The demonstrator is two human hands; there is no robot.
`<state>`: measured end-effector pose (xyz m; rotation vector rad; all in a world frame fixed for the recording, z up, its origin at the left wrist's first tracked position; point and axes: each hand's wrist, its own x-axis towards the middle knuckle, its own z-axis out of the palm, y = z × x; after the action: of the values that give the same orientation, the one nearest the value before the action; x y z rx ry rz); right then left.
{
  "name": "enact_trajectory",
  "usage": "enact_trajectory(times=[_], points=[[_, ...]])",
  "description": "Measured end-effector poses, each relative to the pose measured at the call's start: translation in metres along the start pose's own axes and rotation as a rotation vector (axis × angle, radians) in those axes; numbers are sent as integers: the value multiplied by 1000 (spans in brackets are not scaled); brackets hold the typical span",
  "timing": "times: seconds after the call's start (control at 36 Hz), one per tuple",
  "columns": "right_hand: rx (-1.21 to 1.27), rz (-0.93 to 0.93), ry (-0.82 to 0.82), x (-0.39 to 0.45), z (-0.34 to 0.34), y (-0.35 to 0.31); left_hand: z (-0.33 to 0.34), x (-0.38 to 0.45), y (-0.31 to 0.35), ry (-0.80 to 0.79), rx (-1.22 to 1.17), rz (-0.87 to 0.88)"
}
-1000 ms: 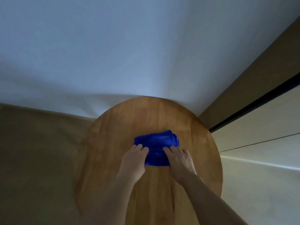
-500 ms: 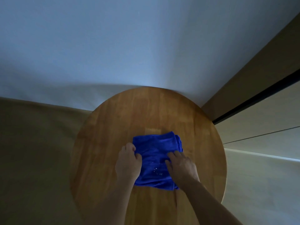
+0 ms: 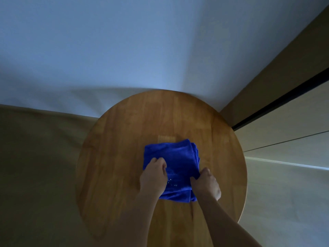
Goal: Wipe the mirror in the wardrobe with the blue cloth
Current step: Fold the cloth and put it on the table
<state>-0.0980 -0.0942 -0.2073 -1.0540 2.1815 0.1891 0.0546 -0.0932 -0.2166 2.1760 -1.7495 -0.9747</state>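
Blue cloth (image 3: 175,157): folded, lying flat at centre of round wooden tabletop (image 3: 121,139). Left hand (image 3: 154,177): fingers curled, pinching cloth's 9 o'clock edge. Right hand (image 3: 206,182): fingers curled, gripping its 4 o'clock edge.

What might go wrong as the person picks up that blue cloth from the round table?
1. The blue cloth is folded in several layers; the left hand and right hand each grip only one side, so it may unfold and droop as it lifts.
2. Small pale specks show on the cloth; they might smear onto the mirror, which is out of view.
3. The room is dim, so the round table edge is easy to bump.
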Motion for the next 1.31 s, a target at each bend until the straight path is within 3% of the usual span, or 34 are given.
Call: enact_trajectory(times=[0.08, 0.19, 0.33, 0.42, 0.47, 0.61, 0.81, 0.94, 1.11, 1.19, 1.31], points=[[113, 19, -34, 1, -2, -3, 6, -1, 7, -55, -61, 23], [566, -45, -203, 0, -8, -11, 6, 4, 20, -133, -261, -18], [668, -166, -362, -13, -9, -28, -13, 11, 38, -276, -800, -382], [780, -164, -512, -21, -12, -37, -26, 14, 37, -288, -762, -423], [844, -113, -487, -23, -16, -40, -35, 14, 34, -234, -700, -421], [667, -136, -212, -22, -33, -44, -66, 14, 38, -345, -715, -401], [195, -452, -164, -33, -59, -66, -111, 9, 50, -550, -666, -322], [486, -286, -429, -42, -77, -72, -139, 4, 53, -737, -584, -262], [632, -311, -646, -49, -99, -66, -170, 0, 60, -710, -705, -291], [706, -276, -646, -49, -104, -66, -176, -1, 61, -686, -840, -319], [669, -317, -501, -53, -107, -79, -170, -4, 56, -546, -1065, -383]])
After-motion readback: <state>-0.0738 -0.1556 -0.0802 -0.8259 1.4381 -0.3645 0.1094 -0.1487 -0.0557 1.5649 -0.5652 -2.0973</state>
